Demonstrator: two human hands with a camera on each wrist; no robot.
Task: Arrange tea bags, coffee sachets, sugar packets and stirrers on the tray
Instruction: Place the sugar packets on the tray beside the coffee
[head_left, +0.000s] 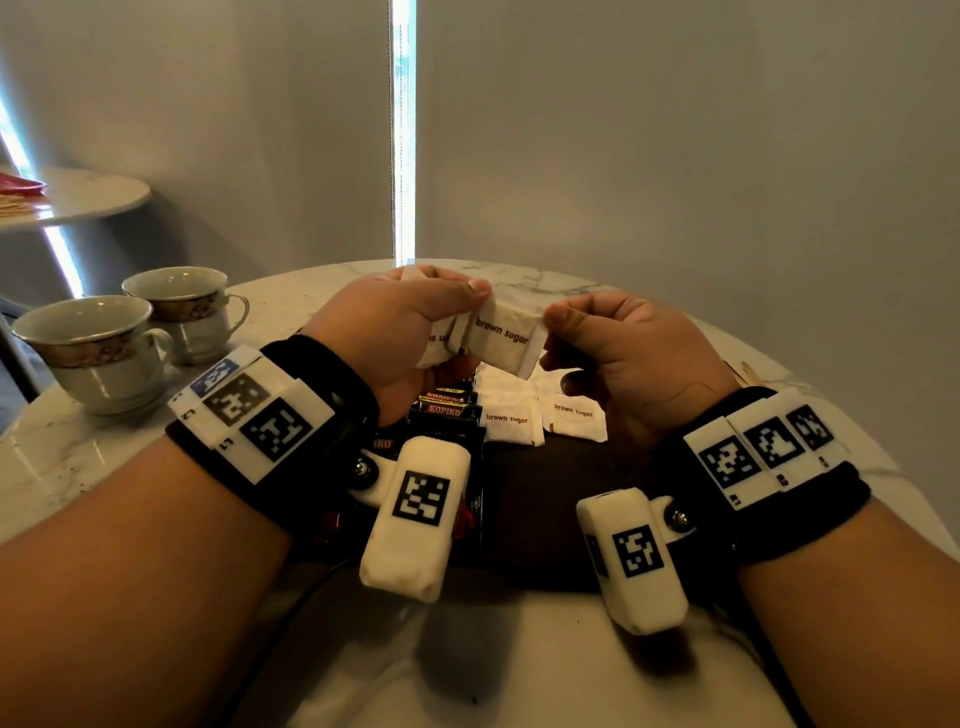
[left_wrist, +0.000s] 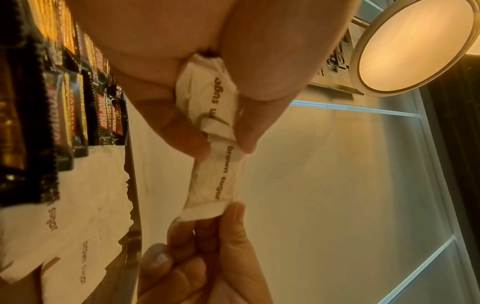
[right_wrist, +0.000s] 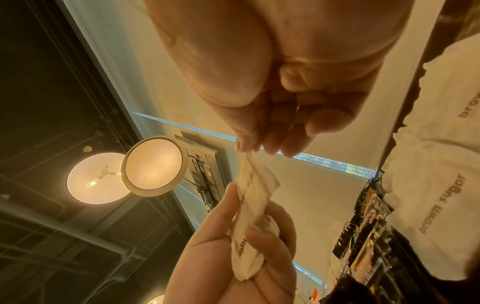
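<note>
A bunch of sugar packets is gripped by the left hand; one packet is pinched by the right hand. Below the hands, coffee sachets and laid sugar packets are already placed — tea bags and stirrers apparently remain.

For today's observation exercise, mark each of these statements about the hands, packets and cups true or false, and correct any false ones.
1. Both hands hold the same brown sugar packet. True.
2. The left hand holds only one packet. False: it grips a bunch of them.
3. Two teacups stand left of the tray. True.
4. The tray holds no sugar packets. False: several packets lie beside the Kopiko sachets.
5. The right hand lies flat and open. False: it pinches the packet's end.
</note>
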